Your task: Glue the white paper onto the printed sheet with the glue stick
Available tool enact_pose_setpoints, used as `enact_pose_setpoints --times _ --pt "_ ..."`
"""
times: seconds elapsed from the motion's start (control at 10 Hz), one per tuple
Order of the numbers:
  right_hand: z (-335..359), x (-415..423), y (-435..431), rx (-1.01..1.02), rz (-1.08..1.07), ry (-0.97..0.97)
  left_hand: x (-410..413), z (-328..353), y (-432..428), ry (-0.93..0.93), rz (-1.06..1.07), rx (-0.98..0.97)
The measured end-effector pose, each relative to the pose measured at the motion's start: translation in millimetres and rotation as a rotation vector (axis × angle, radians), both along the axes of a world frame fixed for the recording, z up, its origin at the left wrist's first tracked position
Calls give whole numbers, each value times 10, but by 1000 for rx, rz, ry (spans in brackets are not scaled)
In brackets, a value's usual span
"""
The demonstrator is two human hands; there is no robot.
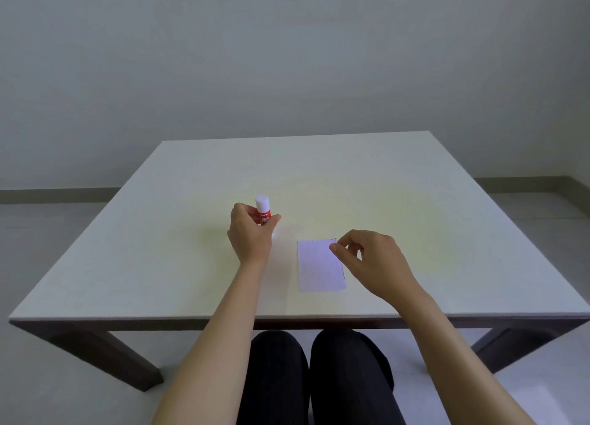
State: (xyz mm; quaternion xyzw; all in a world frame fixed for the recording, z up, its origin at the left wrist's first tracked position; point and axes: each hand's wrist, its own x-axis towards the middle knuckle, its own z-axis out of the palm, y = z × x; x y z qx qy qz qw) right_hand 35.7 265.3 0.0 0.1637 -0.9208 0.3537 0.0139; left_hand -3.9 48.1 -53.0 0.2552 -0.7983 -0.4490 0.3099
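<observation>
left hand [250, 233] grips glue stick [263, 212]; right hand [372, 260] pinches white paper [319, 266].

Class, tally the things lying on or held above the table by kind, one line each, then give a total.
Glue stick, red with a white cap, held in the left hand: 1
Paper sheet, lying flat under the right hand: 1
Total: 2

Single head-worn view, forward and down over the table [367, 175]; moderately near.
</observation>
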Motion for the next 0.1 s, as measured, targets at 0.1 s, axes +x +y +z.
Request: enact_pose_setpoints --times 0.1 --pt "-26 26 -1 6 7 -32 33 -34 6 -50 -17 18"
